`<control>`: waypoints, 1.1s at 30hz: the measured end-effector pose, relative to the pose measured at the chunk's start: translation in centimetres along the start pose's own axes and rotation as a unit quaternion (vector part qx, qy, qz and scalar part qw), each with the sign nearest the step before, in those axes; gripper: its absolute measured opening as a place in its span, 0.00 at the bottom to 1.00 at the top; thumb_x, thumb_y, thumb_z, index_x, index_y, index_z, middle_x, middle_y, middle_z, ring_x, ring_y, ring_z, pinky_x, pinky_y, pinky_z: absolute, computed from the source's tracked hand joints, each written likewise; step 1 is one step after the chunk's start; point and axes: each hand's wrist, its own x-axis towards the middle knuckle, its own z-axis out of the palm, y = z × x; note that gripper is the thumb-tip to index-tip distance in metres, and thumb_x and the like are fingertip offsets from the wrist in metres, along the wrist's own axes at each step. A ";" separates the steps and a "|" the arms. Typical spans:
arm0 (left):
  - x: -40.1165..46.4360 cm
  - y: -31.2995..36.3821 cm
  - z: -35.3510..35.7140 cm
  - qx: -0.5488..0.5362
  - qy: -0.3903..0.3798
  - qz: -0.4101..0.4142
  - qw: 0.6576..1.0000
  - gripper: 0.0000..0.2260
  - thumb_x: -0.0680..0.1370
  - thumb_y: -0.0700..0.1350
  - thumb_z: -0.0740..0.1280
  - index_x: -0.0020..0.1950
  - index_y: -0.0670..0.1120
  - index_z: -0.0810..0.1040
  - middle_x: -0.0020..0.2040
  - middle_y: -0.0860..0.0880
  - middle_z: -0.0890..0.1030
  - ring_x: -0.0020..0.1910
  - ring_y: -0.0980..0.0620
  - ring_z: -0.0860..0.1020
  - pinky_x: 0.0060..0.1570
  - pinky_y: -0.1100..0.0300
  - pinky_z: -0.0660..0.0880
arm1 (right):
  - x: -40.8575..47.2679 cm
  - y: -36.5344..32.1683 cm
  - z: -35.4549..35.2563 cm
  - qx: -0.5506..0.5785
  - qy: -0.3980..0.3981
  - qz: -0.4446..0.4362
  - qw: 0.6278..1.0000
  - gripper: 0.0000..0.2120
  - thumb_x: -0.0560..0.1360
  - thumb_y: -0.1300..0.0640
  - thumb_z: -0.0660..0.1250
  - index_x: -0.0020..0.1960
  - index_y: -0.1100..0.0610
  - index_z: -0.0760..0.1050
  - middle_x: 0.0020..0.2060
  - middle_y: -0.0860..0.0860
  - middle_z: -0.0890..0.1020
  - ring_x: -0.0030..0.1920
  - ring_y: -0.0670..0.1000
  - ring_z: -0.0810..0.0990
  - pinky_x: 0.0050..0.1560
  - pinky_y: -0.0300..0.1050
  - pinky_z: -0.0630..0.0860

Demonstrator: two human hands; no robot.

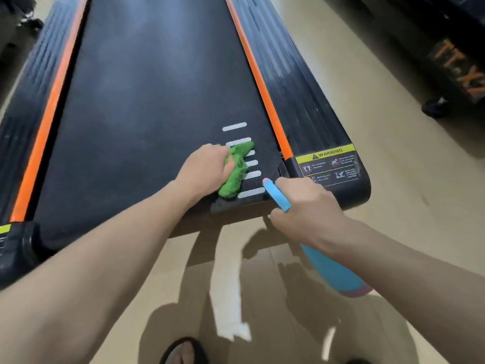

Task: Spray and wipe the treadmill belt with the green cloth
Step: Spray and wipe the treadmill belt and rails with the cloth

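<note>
The black treadmill belt [147,101] runs away from me between two orange side strips. My left hand [204,166] presses a crumpled green cloth [236,169] onto the belt's near right corner, over a row of white stripes. My right hand [307,208] grips a blue spray bottle [330,269] by its neck, just off the belt's rear edge. The bottle's blue nozzle [275,193] has a pink tip and points toward the cloth. The bottle's pink base hangs low over the floor.
A black side rail with a yellow warning sticker [328,161] borders the belt on the right. Beige tiled floor [393,153] lies around the treadmill. Dark equipment with orange lettering [456,69] stands at the far right. My sandalled foot [183,350] is at the bottom.
</note>
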 end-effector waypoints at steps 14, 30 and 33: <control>-14.2 -3.9 -3.6 -0.056 0.101 -0.253 0.961 0.16 0.82 0.48 0.56 0.34 0.49 0.63 0.32 0.50 0.71 0.37 0.44 0.70 0.37 0.51 0.63 | -2.3 -0.7 6.7 0.070 0.020 0.101 0.992 0.09 0.75 0.54 0.62 0.40 0.54 0.64 0.43 0.53 0.76 0.44 0.59 0.73 0.47 0.49 0.71; -18.6 -13.5 -16.4 -0.098 0.225 -0.463 0.852 0.18 0.77 0.50 0.53 0.46 0.40 0.78 0.47 0.38 0.80 0.49 0.38 0.77 0.50 0.52 0.74 | -3.4 -11.0 11.0 0.041 -0.083 -0.116 0.989 0.17 0.75 0.54 0.63 0.36 0.50 0.55 0.39 0.50 0.70 0.42 0.58 0.70 0.43 0.47 0.64; -18.0 -12.6 -17.0 -0.227 0.295 -0.471 0.800 0.12 0.77 0.48 0.57 0.44 0.45 0.78 0.39 0.48 0.77 0.41 0.46 0.75 0.38 0.61 0.71 | -3.6 -13.3 11.5 0.031 -0.073 -0.152 0.985 0.13 0.74 0.54 0.64 0.38 0.52 0.59 0.42 0.51 0.72 0.42 0.58 0.70 0.43 0.47 0.64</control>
